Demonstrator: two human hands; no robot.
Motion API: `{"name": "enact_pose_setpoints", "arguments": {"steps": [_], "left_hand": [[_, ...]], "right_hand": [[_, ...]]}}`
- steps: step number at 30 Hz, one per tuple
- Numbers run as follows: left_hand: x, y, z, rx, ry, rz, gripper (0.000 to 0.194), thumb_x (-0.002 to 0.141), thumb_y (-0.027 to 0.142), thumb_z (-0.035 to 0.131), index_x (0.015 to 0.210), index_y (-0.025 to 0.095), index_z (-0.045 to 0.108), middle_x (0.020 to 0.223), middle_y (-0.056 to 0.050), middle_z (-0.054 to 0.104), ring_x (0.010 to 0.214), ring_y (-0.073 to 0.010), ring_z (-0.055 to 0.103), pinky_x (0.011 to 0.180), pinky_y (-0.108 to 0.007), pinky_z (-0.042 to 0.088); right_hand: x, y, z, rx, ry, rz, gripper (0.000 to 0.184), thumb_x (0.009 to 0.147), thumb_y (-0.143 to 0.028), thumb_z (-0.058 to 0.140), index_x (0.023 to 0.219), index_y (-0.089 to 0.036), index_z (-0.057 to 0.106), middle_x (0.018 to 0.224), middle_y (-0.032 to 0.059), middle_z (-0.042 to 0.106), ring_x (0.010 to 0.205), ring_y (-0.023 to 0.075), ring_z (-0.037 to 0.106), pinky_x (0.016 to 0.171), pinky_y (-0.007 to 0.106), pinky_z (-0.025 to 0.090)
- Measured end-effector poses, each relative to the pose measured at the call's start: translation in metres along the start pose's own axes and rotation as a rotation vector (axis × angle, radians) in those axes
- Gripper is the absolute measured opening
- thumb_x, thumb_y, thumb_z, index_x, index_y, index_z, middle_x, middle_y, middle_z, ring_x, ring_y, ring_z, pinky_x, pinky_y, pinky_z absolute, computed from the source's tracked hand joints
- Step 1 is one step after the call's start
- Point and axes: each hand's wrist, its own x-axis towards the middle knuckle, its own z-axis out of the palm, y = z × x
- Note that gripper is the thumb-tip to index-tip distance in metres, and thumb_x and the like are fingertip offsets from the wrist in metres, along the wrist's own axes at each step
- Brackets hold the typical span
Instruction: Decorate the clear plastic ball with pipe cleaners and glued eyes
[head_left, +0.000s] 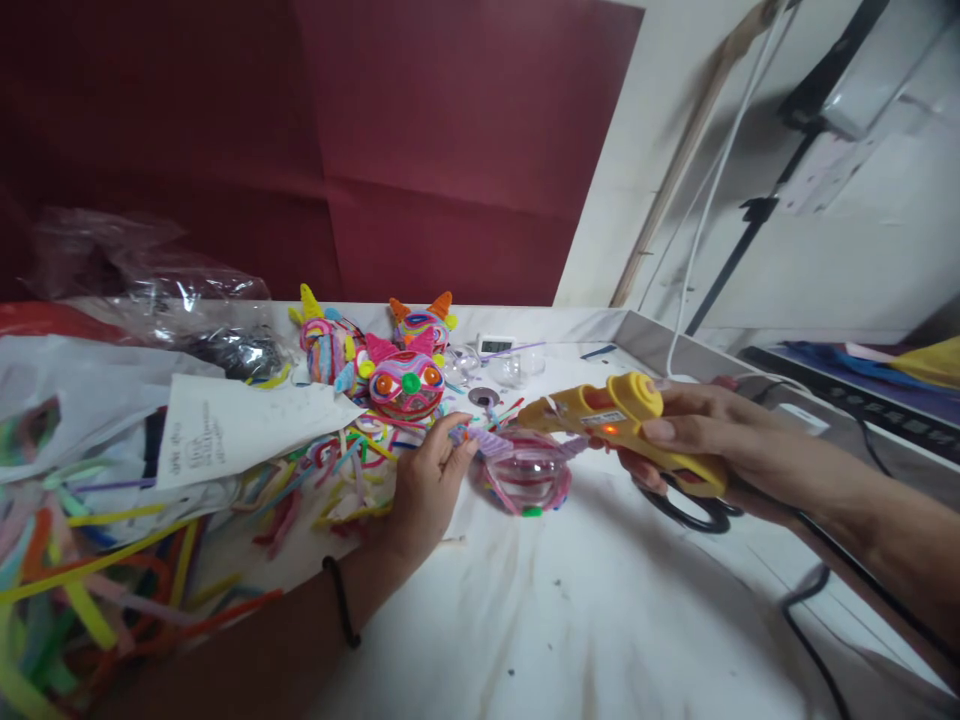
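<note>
A clear plastic ball, partly wrapped in pink and purple fuzzy strips, rests on the white table in front of me. My left hand pinches a lilac pipe-cleaner piece at the ball's upper left side. In my right hand is a yellow hot glue gun with a small orange light glowing on it. Its nozzle points left, over the top of the ball; whether the tip touches anything I cannot tell. Another lilac piece sticks out at the ball's right, partly under the gun.
Finished-looking animal heads of coloured pipe cleaners stand at the back. Many loose pipe cleaners cover the left side beside a white paper sheet. Clear half-shells and a small digital display lie behind. A black cord runs at right.
</note>
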Motion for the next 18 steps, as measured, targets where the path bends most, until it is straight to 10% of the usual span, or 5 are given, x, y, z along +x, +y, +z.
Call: {"name": "enact_pose_setpoints", "arguments": {"steps": [18], "left_hand": [[-0.001,-0.007,0.003,0.026,0.044,0.130,0.021,0.088,0.023,0.054,0.103,0.017,0.068,0.055,0.007,0.049,0.047,-0.0076,0.040,0.047,-0.019,0.030]], "right_hand": [[-0.018,-0.002,0.008,0.076,-0.043,0.029,0.025,0.072,-0.046,0.074,0.083,-0.024,0.070,0.065,0.0017,0.062,0.055,0.0105,0.053,0.047,0.017,0.039]]}}
